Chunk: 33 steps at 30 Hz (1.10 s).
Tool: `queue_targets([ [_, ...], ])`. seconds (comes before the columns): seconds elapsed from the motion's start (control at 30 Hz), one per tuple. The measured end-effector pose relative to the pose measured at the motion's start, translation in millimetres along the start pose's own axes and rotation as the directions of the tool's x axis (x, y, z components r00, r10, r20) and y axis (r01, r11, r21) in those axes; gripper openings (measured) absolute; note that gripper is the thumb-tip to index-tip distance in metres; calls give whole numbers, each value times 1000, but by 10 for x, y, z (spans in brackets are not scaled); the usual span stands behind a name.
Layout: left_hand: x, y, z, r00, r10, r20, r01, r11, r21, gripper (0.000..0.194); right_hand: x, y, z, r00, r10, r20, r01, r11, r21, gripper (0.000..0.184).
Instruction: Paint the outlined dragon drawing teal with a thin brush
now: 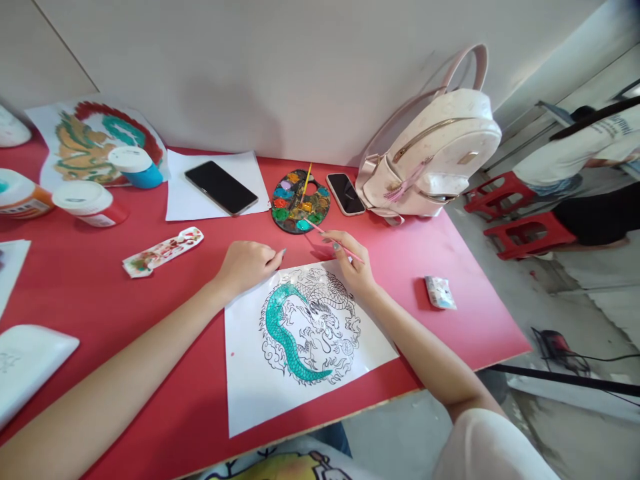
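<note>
Palette [315, 202] with multicolor paints [303, 225] in wells [281, 215], pink brush [320, 230] in right hand [357, 268]

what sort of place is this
Probably an art classroom or casual painting studio: a rounded dark paint palette and a white sheet with a partly painted teal dragon lie on the red tabletop, and red plastic stools stand beyond it.

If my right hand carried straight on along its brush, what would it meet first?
Most likely the palette: the pink brush in your right hand points onto its near side, beside the teal paint. Whether the tip already touches is unclear.
</note>
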State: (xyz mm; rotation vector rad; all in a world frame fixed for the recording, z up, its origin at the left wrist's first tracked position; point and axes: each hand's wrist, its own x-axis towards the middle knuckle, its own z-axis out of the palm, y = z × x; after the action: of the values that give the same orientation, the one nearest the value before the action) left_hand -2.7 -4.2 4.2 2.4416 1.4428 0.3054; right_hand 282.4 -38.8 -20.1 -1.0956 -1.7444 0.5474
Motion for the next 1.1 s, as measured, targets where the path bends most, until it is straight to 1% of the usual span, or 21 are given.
queue_targets([
  [0.37, -8, -6, -5, 1000, -3, 22, 2, 1000, 16, 58, -12, 38, -4, 999, -6, 40, 7, 999, -35, 42],
  [0.7, -1, 19, -19, 999, -21, 24, 22, 1000, -14, 56, -11, 46, -1, 999, 7, 47, -5, 999, -49, 40],
  [0.93, -7, 6, -5, 1000, -7, -5, 7, 999, -38, 57, -4, 42, -13, 998, 1, 67, 3, 999, -53, 40],
  [1.1, -10, -7, 10, 1000, 8, -18, -8, 1000, -22, 57, 0, 45, -6, 997, 7, 76, -3, 998, -55, 42],
])
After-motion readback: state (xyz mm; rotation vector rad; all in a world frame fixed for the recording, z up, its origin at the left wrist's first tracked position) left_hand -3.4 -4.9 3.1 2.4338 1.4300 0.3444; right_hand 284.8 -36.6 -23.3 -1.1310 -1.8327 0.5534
